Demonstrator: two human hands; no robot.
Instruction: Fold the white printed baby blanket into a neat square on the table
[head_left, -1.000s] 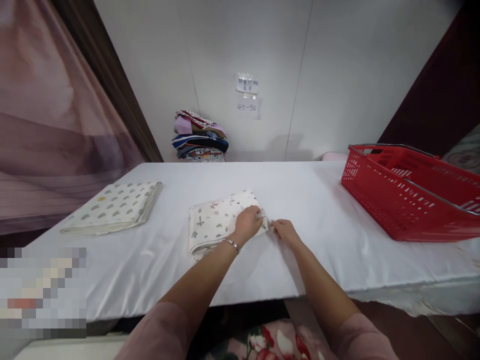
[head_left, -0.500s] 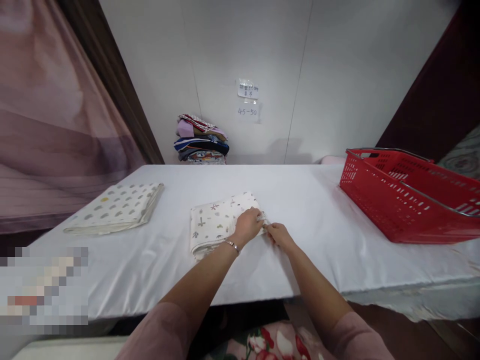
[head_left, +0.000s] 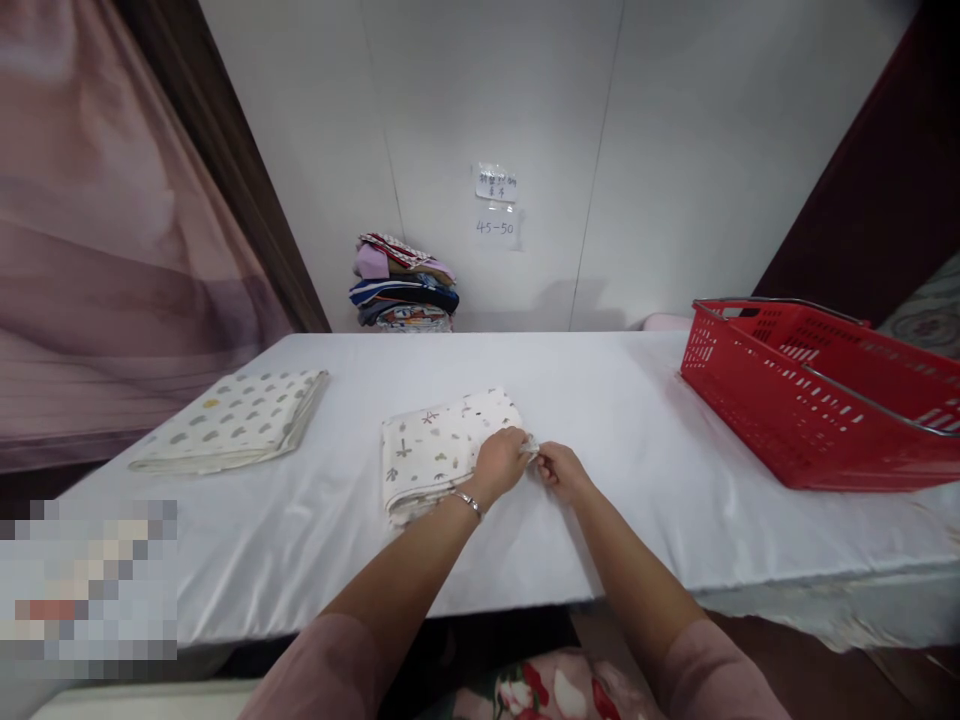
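Note:
In front of me on the white-covered table [head_left: 600, 400] lies a folded white cloth [head_left: 427, 450] with small red, green and grey prints. My left hand [head_left: 501, 462] is closed at the cloth's right end, its fingers on the edge there. Just to its right, my right hand [head_left: 560, 472] pinches the corner of the same cloth, pulled slightly outward. The fingertips of the left hand are partly hidden. A second folded cloth [head_left: 247, 420], white with grey shapes and one yellow spot, rests at the left of the table.
A red plastic basket [head_left: 810, 400] with metal handles stands on the right side. Behind the table's far edge is a stack of folded fabrics [head_left: 405, 290] against the wall. Two paper labels [head_left: 496, 205] are stuck on that wall. A pink curtain [head_left: 112, 250] hangs at left.
My right hand has shifted slightly, drawing the pinched corner of the cloth a little to the right and up. My left hand has moved slightly down. The cloth otherwise lies the same.

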